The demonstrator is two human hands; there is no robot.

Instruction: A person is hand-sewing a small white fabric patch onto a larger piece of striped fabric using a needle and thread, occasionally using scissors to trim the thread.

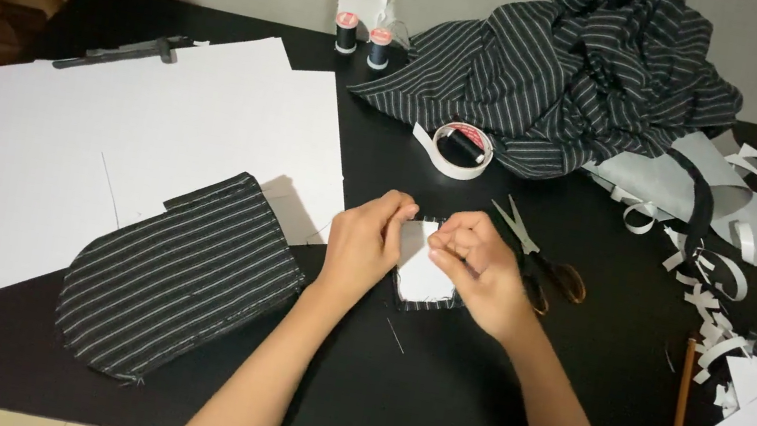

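Note:
My left hand [366, 241] and my right hand [480, 272] meet over a small white card piece [419, 278] edged with dark striped cloth, lying on the black table [429, 404]. Both hands pinch its upper edge with closed fingertips. A thin needle or pin [395, 335] lies just in front of the piece. Whether my right hand also holds a needle is hidden by the fingers.
A striped fabric panel [181, 278] lies at the left on white paper sheets [107, 140]. Scissors [538, 259] rest right of my hands. A tape roll with a black spool [454, 149], two thread spools [363, 38], a heap of striped cloth [583, 73], paper scraps [755, 394] and a pencil [683, 393] surround them.

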